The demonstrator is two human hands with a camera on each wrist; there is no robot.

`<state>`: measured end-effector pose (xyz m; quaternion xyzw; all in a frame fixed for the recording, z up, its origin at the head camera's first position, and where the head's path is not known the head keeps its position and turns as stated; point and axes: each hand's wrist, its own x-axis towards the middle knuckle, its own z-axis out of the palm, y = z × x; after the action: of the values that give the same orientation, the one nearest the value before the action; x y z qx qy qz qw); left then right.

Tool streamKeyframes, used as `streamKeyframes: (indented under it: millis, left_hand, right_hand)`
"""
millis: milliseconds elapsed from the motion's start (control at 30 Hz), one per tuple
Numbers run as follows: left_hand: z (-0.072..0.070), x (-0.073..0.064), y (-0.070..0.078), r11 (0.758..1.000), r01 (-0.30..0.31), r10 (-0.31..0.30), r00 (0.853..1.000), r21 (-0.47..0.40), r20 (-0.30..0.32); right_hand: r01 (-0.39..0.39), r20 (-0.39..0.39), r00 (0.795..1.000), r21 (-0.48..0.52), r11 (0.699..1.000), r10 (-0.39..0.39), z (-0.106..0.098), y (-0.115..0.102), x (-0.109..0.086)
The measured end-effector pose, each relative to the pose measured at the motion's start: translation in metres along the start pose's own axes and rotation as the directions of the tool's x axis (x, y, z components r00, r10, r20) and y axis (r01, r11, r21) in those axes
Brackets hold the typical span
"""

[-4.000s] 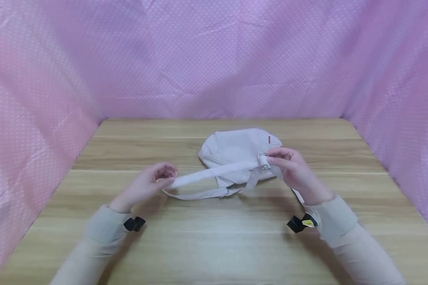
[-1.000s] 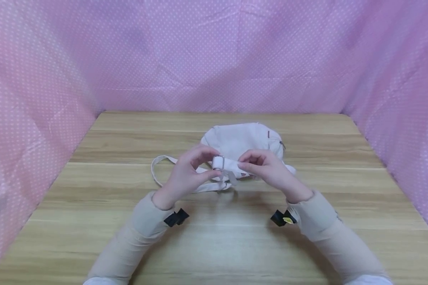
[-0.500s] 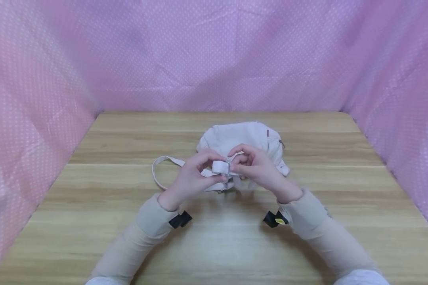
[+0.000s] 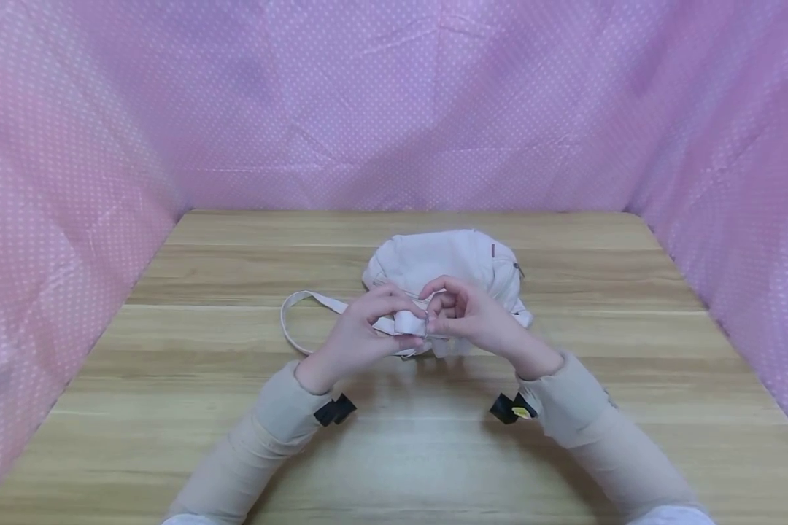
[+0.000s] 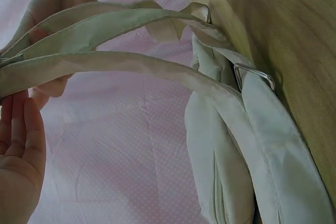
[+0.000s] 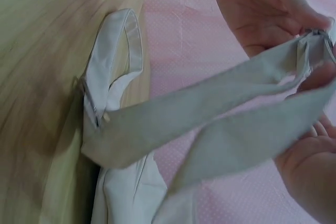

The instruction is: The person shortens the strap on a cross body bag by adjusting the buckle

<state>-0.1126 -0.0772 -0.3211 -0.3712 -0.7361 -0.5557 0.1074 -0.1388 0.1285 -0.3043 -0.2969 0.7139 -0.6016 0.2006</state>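
A pale cream fabric bag [image 4: 436, 259] lies on the wooden table with its long strap [image 6: 173, 116] raised toward me. In the head view my left hand [image 4: 368, 332] pinches a folded loop of the strap between thumb and fingers. Just to its right, my right hand [image 4: 469, 317] pinches the strap at the metal slider buckle [image 6: 316, 34]. The fingertips of the two hands nearly meet there and partly hide the buckle. A second metal ring [image 5: 254, 74] sits on the strap lower down, near the bag, in the left wrist view.
The wooden table [image 4: 190, 415] extends on all sides of the bag. A loose strap loop [image 4: 292, 313] curves out on the table to the left. Pink dotted cloth [image 4: 394, 109] hangs behind the table and along both sides.
The hands, wide apart earlier along the strap, have come together over the bag's front. The buckle passed from the right hand to the left, then both hands closed around it, now slightly lower.
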Motion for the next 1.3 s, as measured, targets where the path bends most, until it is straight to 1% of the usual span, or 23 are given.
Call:
streamKeyframes:
  millis: [133,233,333,367,433,533,633,733,800,900,1000,1100,1167,1300]
  left_hand:
    - [0.001,-0.001,0.001,1.0,0.011,-0.011,1.0,-0.009,-0.007]
    - [0.001,-0.002,0.002,0.996,0.036,-0.038,0.999,-0.084,-0.017]
    - [0.002,-0.003,0.003,0.984,0.049,-0.052,0.999,-0.169,-0.016]
    - [0.003,-0.003,0.003,0.981,0.048,-0.052,0.999,-0.189,-0.015]
    - [0.004,-0.003,0.004,0.979,0.039,-0.044,0.999,-0.199,-0.02]
    - [0.003,-0.003,0.003,0.981,0.041,-0.046,0.999,-0.191,-0.024]
    - [0.002,-0.003,0.003,0.986,0.059,-0.061,0.998,-0.154,-0.011]
    - [0.001,-0.004,0.002,0.993,0.074,-0.073,0.997,-0.093,0.011]
    - [0.002,-0.004,0.001,0.996,0.064,-0.063,0.998,-0.057,0.021]
    - [0.004,-0.003,0.0,0.998,0.048,-0.047,0.998,-0.039,0.03]
    - [0.006,-0.002,-0.001,0.999,0.045,-0.044,0.999,-0.03,0.015]
    - [0.006,-0.002,-0.002,0.999,0.049,-0.05,0.999,-0.012,-0.021]
    - [0.006,-0.001,-0.003,0.999,0.041,-0.041,0.998,-0.002,-0.037]
    - [0.005,-0.001,-0.005,0.999,0.036,-0.036,0.999,0.0,-0.031]
  right_hand:
    - [-0.016,-0.002,1.0,-0.076,0.997,0.016,-0.007,0.009,-0.009]
    - [-0.02,-0.022,1.0,-0.103,0.994,0.018,-0.011,0.015,-0.015]
    - [-0.031,-0.051,0.998,-0.105,0.994,0.026,-0.013,0.019,-0.02]
    - [-0.031,-0.061,0.998,-0.107,0.994,0.025,-0.013,0.02,-0.021]
    - [-0.029,-0.087,0.996,-0.108,0.994,0.02,-0.012,0.019,-0.021]
    - [-0.016,-0.115,0.993,-0.102,0.995,0.004,-0.01,0.016,-0.019]
    - [0.004,-0.136,0.991,-0.086,0.996,-0.016,-0.007,0.013,-0.016]
    - [0.025,-0.134,0.991,-0.037,0.999,-0.03,-0.003,0.01,-0.013]
    - [0.038,-0.125,0.991,0.009,0.999,-0.036,0.0,0.009,-0.01]
    - [0.049,-0.114,0.993,0.063,0.997,-0.041,0.004,0.01,-0.007]
    - [0.029,-0.13,0.991,0.088,0.996,-0.017,0.006,0.011,-0.005]
    - [0.001,-0.167,0.986,0.097,0.995,0.015,0.006,0.012,-0.005]
    - [-0.011,-0.186,0.982,0.102,0.995,0.03,0.006,0.011,-0.004]
    - [0.0,-0.203,0.979,0.105,0.994,0.022,0.008,0.009,-0.004]
